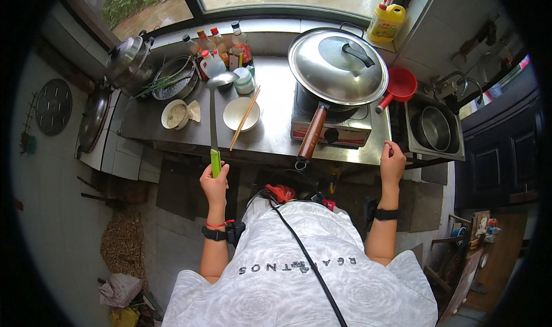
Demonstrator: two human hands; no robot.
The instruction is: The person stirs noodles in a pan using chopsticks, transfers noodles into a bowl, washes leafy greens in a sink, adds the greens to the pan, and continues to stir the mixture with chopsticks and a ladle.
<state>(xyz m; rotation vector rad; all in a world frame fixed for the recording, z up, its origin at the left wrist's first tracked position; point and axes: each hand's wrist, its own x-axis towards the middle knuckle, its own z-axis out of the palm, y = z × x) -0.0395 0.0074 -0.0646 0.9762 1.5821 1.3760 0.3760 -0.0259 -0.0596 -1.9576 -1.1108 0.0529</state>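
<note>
My left hand [215, 181] grips the green handle of a metal ladle [213, 120], whose bowl reaches over the steel counter beside a small lidded jar [244, 81]. My right hand [392, 154] is held just off the counter's front right corner with its fingers curled; no object shows in it. Between the hands, a large wok with a domed steel lid [336, 75] sits on a portable gas stove [353, 131], its wooden handle [314, 133] pointing toward me. A white bowl [235, 111] bears a pair of wooden chopsticks [246, 116] across its rim.
Left on the counter are a small bowl with pale contents [176, 115], a colander with green onions [172, 83] and sauce bottles [241, 44]. A red dipper [401, 83] lies beside the wok. At right is a sink [457, 148] holding a metal basin [434, 128]; detergent [385, 23] stands on the sill.
</note>
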